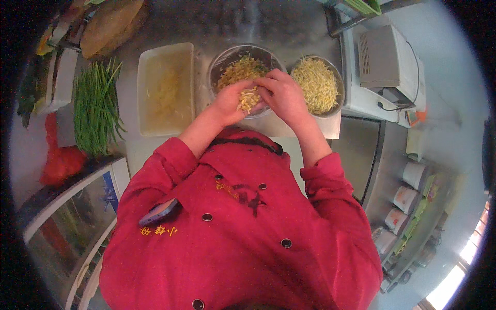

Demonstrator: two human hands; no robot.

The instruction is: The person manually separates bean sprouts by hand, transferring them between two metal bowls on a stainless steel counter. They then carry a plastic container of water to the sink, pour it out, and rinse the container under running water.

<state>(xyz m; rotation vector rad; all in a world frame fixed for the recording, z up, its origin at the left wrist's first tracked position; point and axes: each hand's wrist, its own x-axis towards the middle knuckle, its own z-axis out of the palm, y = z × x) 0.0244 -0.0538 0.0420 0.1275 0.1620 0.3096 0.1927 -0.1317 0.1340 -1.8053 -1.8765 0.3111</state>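
Observation:
My left hand [228, 101] is cupped around a small bunch of soybean sprouts [250, 99], their yellow heads showing in the palm. Against its fingertips rest the bent fingers of my right hand [285, 95]; whether they pinch a sprout is hidden. Both hands are over the near side of a round bowl [212, 73], which holds brownish-yellow scraps [242, 71] with some green bits. Just right of it, a metal bowl [341, 91] is heaped with bean sprouts [316, 85].
Left of the bowls is a rectangular plastic tub [144, 89] of cloudy liquid with yellowish matter in it. Long green stalks [97, 104] lie farther left, near a red bag [64, 166]. A microwave-like appliance [381, 58] stands at right. A round wooden board [112, 27] is at upper left.

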